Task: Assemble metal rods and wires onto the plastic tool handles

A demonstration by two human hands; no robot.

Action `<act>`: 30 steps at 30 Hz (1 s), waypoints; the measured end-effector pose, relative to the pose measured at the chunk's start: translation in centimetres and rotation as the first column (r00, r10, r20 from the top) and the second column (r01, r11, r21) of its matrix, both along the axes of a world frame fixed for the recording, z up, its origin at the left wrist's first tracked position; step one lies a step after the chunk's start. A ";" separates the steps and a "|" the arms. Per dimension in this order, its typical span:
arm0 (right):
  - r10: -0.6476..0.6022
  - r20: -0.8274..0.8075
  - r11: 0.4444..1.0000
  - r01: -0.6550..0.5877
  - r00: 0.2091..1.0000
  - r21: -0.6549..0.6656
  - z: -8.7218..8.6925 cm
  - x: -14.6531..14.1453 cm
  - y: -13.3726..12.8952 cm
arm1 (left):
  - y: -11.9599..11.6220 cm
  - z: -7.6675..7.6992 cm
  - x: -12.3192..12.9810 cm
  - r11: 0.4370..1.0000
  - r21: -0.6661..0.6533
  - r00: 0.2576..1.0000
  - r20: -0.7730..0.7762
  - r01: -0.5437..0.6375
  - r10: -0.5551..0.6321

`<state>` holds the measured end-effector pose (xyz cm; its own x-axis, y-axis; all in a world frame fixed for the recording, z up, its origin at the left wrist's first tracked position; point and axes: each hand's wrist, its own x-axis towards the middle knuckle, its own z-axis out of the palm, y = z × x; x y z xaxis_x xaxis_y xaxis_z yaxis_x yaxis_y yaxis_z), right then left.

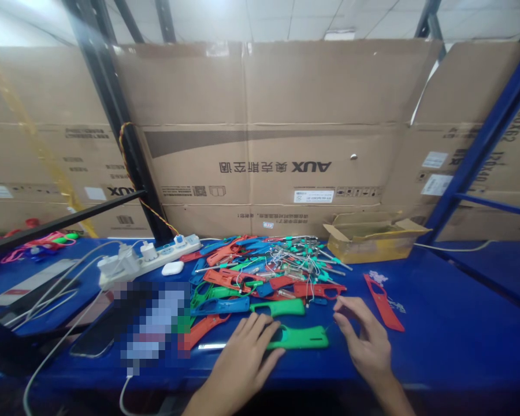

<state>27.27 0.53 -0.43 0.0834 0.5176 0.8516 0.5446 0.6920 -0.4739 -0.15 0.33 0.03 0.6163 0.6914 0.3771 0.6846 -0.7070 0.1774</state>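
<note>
My left hand [247, 352] is closed around a green long-nosed utility lighter [309, 337] lying near the front of the table, its metal tube [212, 346] pointing left. To the right of its handle end, my right hand [368, 341] is held with thumb and forefinger in a pinch; a faint thin strand seems to run there, too fine to make out. Just behind lies a green lighter shell [281, 308]. Further back is a heap of red, blue and green shells with metal tubes, teal parts and thin wires [294, 260].
A red shell [385, 306] lies on the right beside small clear pieces [378, 277]. Behind stands an open cardboard box [372, 245]. At left are a power strip [173, 254] with chargers and cables, a white earbud case [172, 268] and a phone [108, 326]. Cardboard sheets [264, 104] wall the back.
</note>
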 end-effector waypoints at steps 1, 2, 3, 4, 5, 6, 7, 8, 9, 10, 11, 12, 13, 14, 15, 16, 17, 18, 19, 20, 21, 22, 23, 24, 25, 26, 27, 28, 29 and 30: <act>0.009 0.020 1.000 -0.009 1.000 0.003 0.2 0.0 -0.1 | 0.0 0.0 0.0 1.000 0.001 1.000 -0.001 -0.001 0.001; 0.013 0.034 1.000 -0.013 0.999 0.000 0.4 -0.1 -0.1 | 0.0 0.1 0.0 1.000 0.000 1.000 -0.002 -0.001 0.001; 0.014 0.042 1.000 -0.014 0.999 -0.008 0.5 -0.2 -0.2 | 0.0 0.1 0.0 1.000 0.000 1.000 -0.004 -0.003 0.003; 0.016 0.048 1.000 -0.015 0.999 -0.020 0.5 -0.2 -0.3 | 0.0 0.1 0.0 1.000 0.002 1.000 -0.005 -0.002 0.002; 0.018 0.046 0.999 -0.016 0.999 -0.034 0.5 -0.3 -0.3 | 0.0 0.1 0.0 1.000 0.004 1.000 -0.006 -0.002 0.002; 0.018 0.038 0.999 -0.017 0.999 -0.046 0.5 -0.3 -0.4 | 0.0 0.1 0.0 1.000 0.008 1.000 -0.006 -0.001 0.001; 0.017 0.025 0.998 -0.016 1.000 -0.053 0.4 -0.4 -0.4 | 0.0 0.0 0.0 1.000 0.011 1.000 -0.006 0.000 0.000; 0.016 0.013 0.998 -0.015 1.000 -0.054 0.3 -0.4 -0.3 | 0.0 0.0 0.0 1.000 0.015 1.000 -0.006 0.000 0.000; 0.016 0.001 0.999 -0.016 1.000 -0.052 0.2 -0.4 -0.3 | 0.0 0.0 0.0 1.000 0.018 1.000 -0.006 0.000 0.000; 0.017 -0.009 0.999 -0.018 1.000 -0.047 0.2 -0.3 -0.2 | 0.0 0.0 0.0 1.000 0.017 1.000 -0.009 0.000 0.000; 0.018 -0.014 0.999 -0.019 1.000 -0.038 0.2 -0.2 -0.2 | 0.0 -0.1 0.0 1.000 0.015 1.000 -0.012 -0.001 0.001; 0.018 -0.013 0.999 -0.018 1.000 -0.027 0.2 -0.2 -0.1 | 0.0 -0.1 0.0 1.000 0.013 1.000 -0.015 -0.002 0.002; 0.015 -0.010 1.000 -0.015 1.000 -0.013 0.2 -0.1 -0.1 | 0.0 -0.1 0.0 1.000 0.010 1.000 -0.017 -0.003 0.003; 0.008 -0.006 1.000 -0.008 1.000 0.001 0.3 0.0 -0.1 | 0.0 -0.1 0.0 1.000 0.010 1.000 -0.017 -0.004 0.004; 0.001 0.002 1.000 -0.001 1.000 0.015 0.4 0.0 -0.1 | 0.0 0.0 0.0 1.000 0.012 1.000 -0.014 -0.004 0.004; -0.005 0.013 1.000 0.004 1.000 0.025 0.4 0.1 -0.1 | -0.1 0.0 0.0 1.000 0.016 1.000 -0.010 -0.004 0.005; -0.005 0.026 1.000 0.004 1.000 0.027 0.4 0.1 -0.2 | 0.0 0.0 0.0 1.000 0.022 1.000 -0.006 -0.004 0.004; 0.000 0.037 1.000 -0.001 0.999 0.022 0.4 0.0 -0.2 | 0.0 0.0 0.0 1.000 0.028 1.000 -0.003 -0.004 0.004; 0.008 0.042 1.000 -0.008 0.999 0.011 0.3 0.0 -0.3 | 0.0 0.0 0.0 0.999 0.034 1.000 -0.001 -0.005 0.005; 0.014 0.039 1.000 -0.014 0.999 -0.005 0.2 0.0 -0.3 | 0.0 0.0 0.0 0.999 0.039 1.000 -0.002 -0.005 0.005; 0.018 0.029 1.000 -0.017 0.999 -0.022 0.0 -0.1 -0.3 | 0.1 0.0 0.0 0.999 0.041 1.000 -0.003 -0.007 0.007; 0.015 0.014 0.999 -0.014 1.000 -0.037 -0.2 -0.1 -0.3 | 0.1 0.0 0.0 0.999 0.039 1.000 -0.005 -0.008 0.008; 0.006 -0.002 0.999 -0.006 1.000 -0.051 -0.4 -0.1 -0.2 | 0.1 0.0 0.0 0.999 0.035 1.000 -0.007 -0.008 0.009; -0.007 -0.019 0.998 0.006 1.000 -0.059 -0.6 -0.1 -0.1 | 0.2 -0.1 0.0 1.000 0.030 1.000 -0.008 -0.009 0.009; -0.022 -0.034 0.998 0.019 0.999 -0.059 -0.7 0.0 -0.1 | 0.2 -0.1 0.0 1.000 0.024 1.000 -0.009 -0.007 0.007; -0.034 -0.047 0.998 0.032 0.998 -0.053 -0.8 0.0 0.0 | 0.2 -0.1 0.0 1.000 0.020 1.000 -0.008 -0.006 0.006; -0.040 -0.054 0.999 0.038 0.998 -0.037 -0.7 0.1 0.1 | 0.1 -0.1 0.0 1.000 0.019 1.000 -0.006 -0.007 0.007; -0.037 -0.056 0.999 0.036 0.998 -0.018 -0.6 0.1 0.1 | 0.1 -0.1 0.0 1.000 0.021 1.000 -0.002 -0.008 0.008; -0.027 -0.050 1.000 0.027 0.998 0.005 -0.3 0.1 0.1 | 0.1 -0.1 0.0 1.000 0.024 1.000 0.003 -0.009 0.009; -0.015 -0.036 1.000 0.015 0.999 0.022 -0.1 0.1 0.1 | 0.0 -0.1 0.0 1.000 0.026 1.000 0.007 -0.009 0.009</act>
<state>27.38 0.63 -0.48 0.1217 0.4970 0.8592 0.5379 0.6945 -0.4779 -0.17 0.37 -0.06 0.6074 0.6869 0.3990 0.6900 -0.7051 0.1636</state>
